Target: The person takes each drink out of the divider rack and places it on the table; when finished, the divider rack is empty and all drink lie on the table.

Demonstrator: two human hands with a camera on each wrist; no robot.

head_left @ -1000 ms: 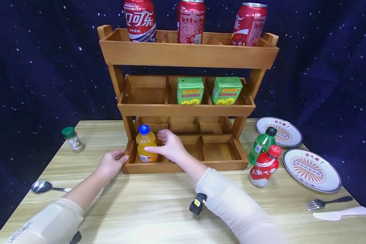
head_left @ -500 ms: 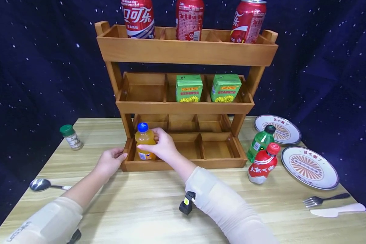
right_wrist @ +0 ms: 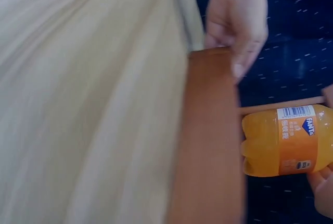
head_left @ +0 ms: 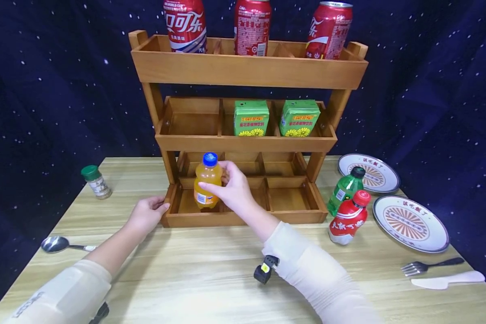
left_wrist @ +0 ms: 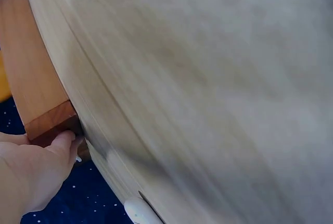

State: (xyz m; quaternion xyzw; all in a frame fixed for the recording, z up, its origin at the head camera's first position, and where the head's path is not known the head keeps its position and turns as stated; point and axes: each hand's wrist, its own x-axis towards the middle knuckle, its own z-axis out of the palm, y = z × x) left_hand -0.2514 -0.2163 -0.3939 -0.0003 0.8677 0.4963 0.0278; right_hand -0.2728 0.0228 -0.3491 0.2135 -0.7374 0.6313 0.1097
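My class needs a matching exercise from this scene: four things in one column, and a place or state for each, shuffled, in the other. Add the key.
Things
1. Orange drink bottle
2. Left hand
3. Red cans
4. Green cartons

Places or states
A. In the middle tier
B. Held by the right hand
C. In the top tier
D. Gripping the left end of the bottom tier

Pairs: 1-B, 2-D, 3-C, 4-A

We see an orange drink bottle [head_left: 204,180] with a bright blue cap [head_left: 210,159], a honey-brown rack [head_left: 247,69], red cans [head_left: 252,31] lettered in white, green cartons [head_left: 251,119] with yellow flowers, white plates [head_left: 411,223] with dark rims and reddish sunbursts, a pale, streaked tabletop [head_left: 202,274], and a navy backdrop [head_left: 65,90] speckled white.
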